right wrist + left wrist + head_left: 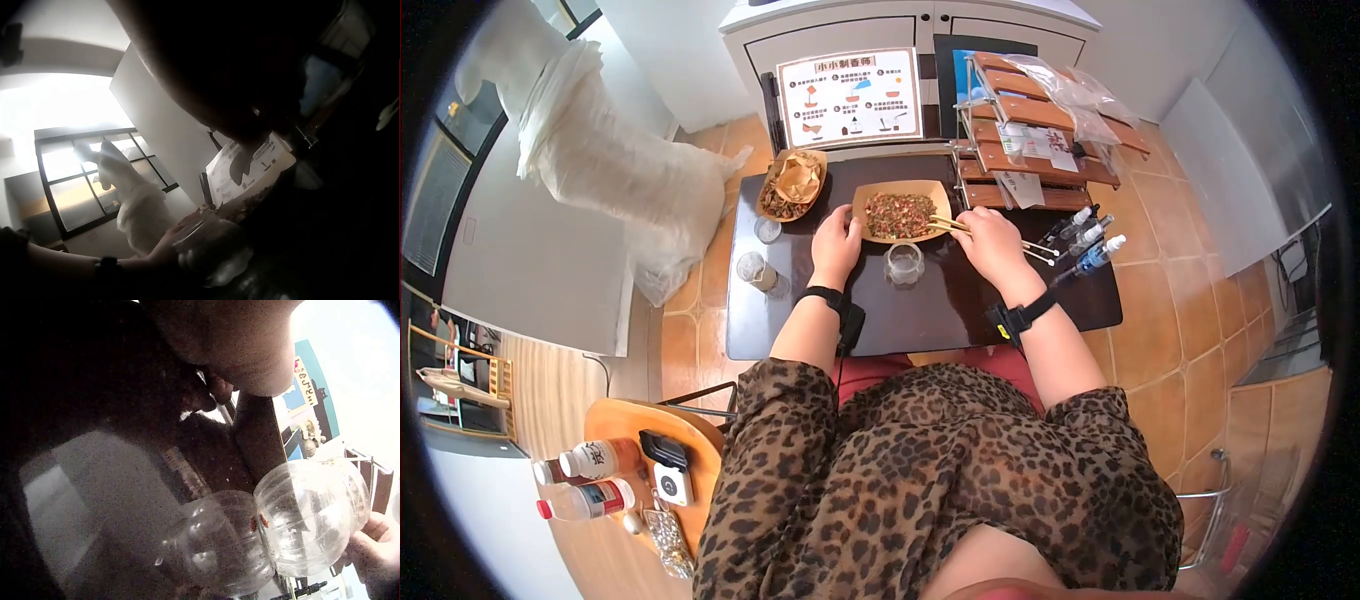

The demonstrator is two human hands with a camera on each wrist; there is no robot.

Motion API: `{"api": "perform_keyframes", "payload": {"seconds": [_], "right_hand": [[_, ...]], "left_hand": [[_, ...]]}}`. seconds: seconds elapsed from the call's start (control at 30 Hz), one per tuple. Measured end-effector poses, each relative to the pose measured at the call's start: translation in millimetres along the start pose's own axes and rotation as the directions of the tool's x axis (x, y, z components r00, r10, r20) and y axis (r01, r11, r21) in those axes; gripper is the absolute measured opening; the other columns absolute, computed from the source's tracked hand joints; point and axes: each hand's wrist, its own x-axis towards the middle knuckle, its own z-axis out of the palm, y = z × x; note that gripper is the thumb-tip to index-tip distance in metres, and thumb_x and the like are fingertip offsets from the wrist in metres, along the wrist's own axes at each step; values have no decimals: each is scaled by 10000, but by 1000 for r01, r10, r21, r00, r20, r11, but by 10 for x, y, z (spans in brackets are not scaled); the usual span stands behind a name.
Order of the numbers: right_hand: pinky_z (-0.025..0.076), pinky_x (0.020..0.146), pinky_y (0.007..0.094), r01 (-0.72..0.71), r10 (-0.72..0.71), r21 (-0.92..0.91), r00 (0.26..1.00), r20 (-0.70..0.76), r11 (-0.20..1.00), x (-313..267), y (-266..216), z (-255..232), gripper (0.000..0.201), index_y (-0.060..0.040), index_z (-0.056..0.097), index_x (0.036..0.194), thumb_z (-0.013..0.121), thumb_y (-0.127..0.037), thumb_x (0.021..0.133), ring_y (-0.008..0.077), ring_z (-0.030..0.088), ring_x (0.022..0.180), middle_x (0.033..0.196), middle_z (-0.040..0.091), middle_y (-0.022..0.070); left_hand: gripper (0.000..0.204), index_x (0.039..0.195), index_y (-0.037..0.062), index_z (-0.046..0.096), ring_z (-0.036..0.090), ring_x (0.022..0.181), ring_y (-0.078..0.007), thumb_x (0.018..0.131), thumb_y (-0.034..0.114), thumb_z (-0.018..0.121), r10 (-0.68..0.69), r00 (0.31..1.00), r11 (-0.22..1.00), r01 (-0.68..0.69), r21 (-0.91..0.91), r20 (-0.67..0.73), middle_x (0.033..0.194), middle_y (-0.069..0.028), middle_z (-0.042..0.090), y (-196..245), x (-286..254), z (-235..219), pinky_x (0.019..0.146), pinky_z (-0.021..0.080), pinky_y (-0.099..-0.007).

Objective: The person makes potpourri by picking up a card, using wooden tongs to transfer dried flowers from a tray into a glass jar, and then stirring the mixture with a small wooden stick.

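Observation:
A kraft-paper tray [903, 187] with a mix of red, green and brown dried bits [900, 214] sits on the dark table. My left hand [837, 245] grips the tray's left edge. At its right side, my right hand [992, 245] holds a slim gold-coloured tool [945, 224] whose end reaches over the mix; the fingers partly hide it, and its exact kind does not show. A clear rounded glass jar [904, 265] stands just in front of the tray, between the wrists. That ribbed jar [306, 519] shows large in the left wrist view.
Another paper tray [778, 205] with brown pieces and crumpled paper stands at the left, above a small glass cup [767, 231] and a glass beaker [755, 271]. Several small bottles [1100, 255] and white-tipped sticks [1040, 256] lie right. Behind are a picture sign [850, 97] and a slatted wooden rack [1030, 130].

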Motion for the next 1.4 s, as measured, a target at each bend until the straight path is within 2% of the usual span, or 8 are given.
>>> {"api": "perform_keyframes", "payload": {"seconds": [0.23, 0.43, 0.63, 0.83, 1.13, 1.4], "right_hand": [[529, 782, 447, 89, -78, -99, 991, 107, 991, 163, -37, 99, 135, -76, 695, 849, 753, -190, 806, 314, 645, 914, 889, 646, 95], [528, 782, 447, 152, -136, -131, 984, 118, 980, 273, -45, 223, 99, -81, 700, 841, 730, -168, 803, 304, 651, 924, 885, 656, 94], [524, 779, 448, 142, -122, -173, 985, 120, 975, 294, 11, 285, 57, -83, 698, 833, 663, -128, 829, 306, 656, 912, 868, 658, 85], [520, 770, 454, 111, -106, -95, 993, 55, 989, 257, 97, 218, 47, -80, 672, 830, 674, -127, 837, 316, 649, 900, 850, 643, 91], [512, 764, 456, 24, -17, 124, 998, -55, 992, 234, 55, 120, 109, -61, 663, 860, 694, -165, 872, 331, 633, 883, 862, 630, 102], [503, 762, 438, 124, -124, 199, 992, -15, 972, 40, -265, -181, 104, -70, 677, 889, 716, -157, 846, 311, 626, 880, 867, 633, 81]], "left_hand": [[356, 1206, 57, 650, 680, 847, -316, 901, 227, 581, 20, 1000, 999, -20, -28, -7, 897, -143, 702, -49, -8, 21, 781, 527, -411], [352, 1204, 57, 649, 678, 839, -314, 904, 227, 578, 4, 1000, 1000, -4, -12, 5, 890, -141, 700, -42, -6, 19, 775, 527, -413], [352, 1209, 55, 646, 676, 836, -317, 911, 229, 577, -7, 1000, 1000, 7, -14, 12, 890, -144, 698, -19, -5, 1, 771, 526, -412], [349, 1213, 47, 642, 673, 826, -312, 915, 220, 587, -5, 1000, 1000, 5, -24, 13, 887, -141, 694, -12, -18, -5, 761, 523, -403], [323, 1204, 45, 641, 672, 818, -301, 919, 188, 588, -10, 1000, 998, 11, -56, 28, 885, -141, 687, 26, -25, -34, 746, 521, -391], [327, 1209, 43, 637, 675, 841, -309, 918, 183, 586, -32, 998, 995, 37, -91, 56, 905, -149, 692, 63, -4, -61, 770, 523, -393]]}}
